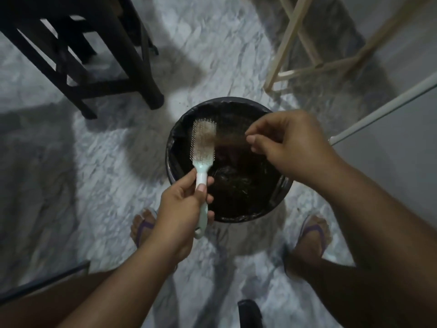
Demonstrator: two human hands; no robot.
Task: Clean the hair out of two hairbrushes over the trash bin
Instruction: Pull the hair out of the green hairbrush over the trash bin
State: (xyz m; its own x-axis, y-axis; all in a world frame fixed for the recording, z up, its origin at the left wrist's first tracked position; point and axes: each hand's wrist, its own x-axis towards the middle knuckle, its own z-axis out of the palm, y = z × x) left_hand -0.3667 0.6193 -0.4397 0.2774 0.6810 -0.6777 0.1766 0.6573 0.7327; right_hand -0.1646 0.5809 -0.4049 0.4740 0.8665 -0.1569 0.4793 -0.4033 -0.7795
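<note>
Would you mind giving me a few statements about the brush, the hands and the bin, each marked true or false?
1. The left hand holds the hairbrush by its handle. True.
2. The right hand pinches strands of hair pulled sideways from the bristles. True.
3. The trash bin has no liner. False: a dark bag lines it.
4. The brush head is free of hair. False: hair mats its bristles.
5. The brush head is held over the bin's left edge. True.

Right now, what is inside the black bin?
The bin holds a black liner and a dark tangled heap, likely hair and scraps. What lies beneath the heap is covered. The right hand hides part of the far side.
</note>
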